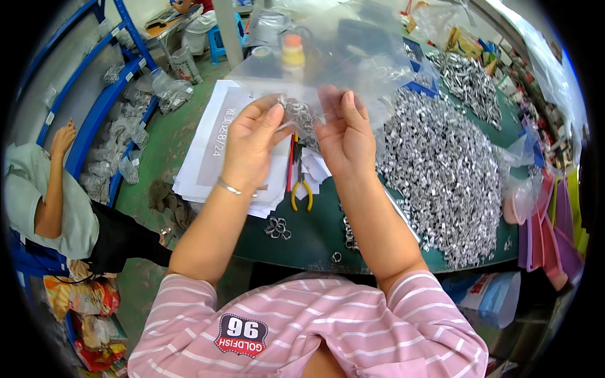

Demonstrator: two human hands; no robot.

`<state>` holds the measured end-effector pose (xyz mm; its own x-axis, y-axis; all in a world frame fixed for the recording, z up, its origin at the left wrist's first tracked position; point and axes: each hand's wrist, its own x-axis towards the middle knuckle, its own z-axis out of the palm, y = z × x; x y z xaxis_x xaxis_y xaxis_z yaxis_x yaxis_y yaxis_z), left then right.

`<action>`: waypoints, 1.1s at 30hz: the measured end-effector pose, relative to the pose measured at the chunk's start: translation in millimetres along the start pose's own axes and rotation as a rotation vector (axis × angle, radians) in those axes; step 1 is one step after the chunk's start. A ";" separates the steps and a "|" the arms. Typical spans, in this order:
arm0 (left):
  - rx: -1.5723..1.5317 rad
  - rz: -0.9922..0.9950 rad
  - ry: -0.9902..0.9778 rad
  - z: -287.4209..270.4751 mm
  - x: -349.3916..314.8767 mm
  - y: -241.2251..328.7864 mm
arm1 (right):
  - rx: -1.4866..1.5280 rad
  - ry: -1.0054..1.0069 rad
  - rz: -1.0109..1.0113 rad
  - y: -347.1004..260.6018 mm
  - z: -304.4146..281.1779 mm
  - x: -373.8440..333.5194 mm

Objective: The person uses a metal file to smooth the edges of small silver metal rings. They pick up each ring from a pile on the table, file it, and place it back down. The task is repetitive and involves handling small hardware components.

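Over the table I hold up a clear plastic bag with a clump of small silvery metal pieces (300,117) in it. My left hand (251,138) pinches the bag between thumb and fingers at the clump's left side. My right hand (345,135) grips the plastic on the other side, its fingertips seen through the film. Below the bag, yellow-handled pliers (303,194) and a red-handled tool (290,165) lie by white papers (201,148). Several loose metal rings (277,228) lie nearer me on the green tabletop (309,249).
A big heap of silvery metal pieces (441,176) covers the table's right side, with another pile (469,85) beyond. A bottle with an orange cap (292,53) stands behind the bag. Blue shelving (104,94) and another person (50,201) are at the left.
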<state>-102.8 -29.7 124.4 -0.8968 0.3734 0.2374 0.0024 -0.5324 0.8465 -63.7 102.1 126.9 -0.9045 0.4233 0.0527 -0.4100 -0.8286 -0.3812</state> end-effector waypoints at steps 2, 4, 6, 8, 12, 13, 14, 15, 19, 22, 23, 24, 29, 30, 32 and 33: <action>0.017 0.013 0.018 21.4 -6.4 -10.8 | 0.014 0.012 -0.044 -4.1 -8.3 -11.3; 0.049 0.000 0.021 29.9 -5.2 -21.9 | 0.067 0.040 -0.036 -16.4 -22.1 -15.0; 0.112 0.032 0.009 37.4 -2.1 -29.0 | 0.113 0.095 -0.044 -39.9 -32.6 -19.4; 0.220 0.018 -0.009 44.2 -1.4 -26.5 | 0.149 0.235 -0.123 -70.7 -40.1 -19.2; 0.283 0.004 -0.071 61.9 3.2 -25.2 | 0.133 0.275 -0.197 -111.7 -72.5 -21.0; 0.334 -0.001 -0.102 65.4 5.1 -25.5 | 0.113 0.294 -0.159 -114.7 -79.2 -21.8; 0.386 -0.006 -0.134 67.8 7.2 -25.1 | 0.094 0.312 -0.121 -116.8 -86.5 -22.6; 0.435 -0.011 -0.166 70.5 9.5 -26.0 | 0.072 0.331 -0.084 -119.3 -94.2 -23.9; 0.572 -0.047 -0.337 86.2 19.2 -21.7 | 0.128 0.381 -0.001 -121.1 -122.2 -24.4; 0.708 -0.065 -0.426 102.3 24.6 -17.8 | 0.159 0.398 0.050 -124.2 -128.7 -26.5; 0.748 -0.089 -0.441 109.1 25.0 -14.6 | 0.180 0.397 0.074 -123.9 -129.8 -27.4; 0.779 -0.078 -0.446 115.5 25.8 -14.5 | 0.146 0.447 0.086 -123.1 -124.1 -29.8; 1.103 0.240 -0.570 141.8 33.0 -13.4 | 0.177 0.454 0.164 -106.9 -136.5 -30.5; 1.182 0.333 -0.605 147.9 33.6 -12.1 | 0.179 0.469 0.173 -104.5 -139.7 -30.6; 1.278 0.659 -0.660 157.8 40.4 -13.3 | 0.190 0.479 0.174 -99.5 -145.7 -30.2; 1.321 0.828 -0.680 161.8 45.1 -14.0 | 0.206 0.503 0.184 -98.0 -143.7 -30.3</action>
<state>-71.7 117.5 200.3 -0.1305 0.7614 0.6350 0.9910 0.0801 0.1077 20.7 223.2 30.0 -0.8165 0.3460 -0.4622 -0.3116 -0.9380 -0.1518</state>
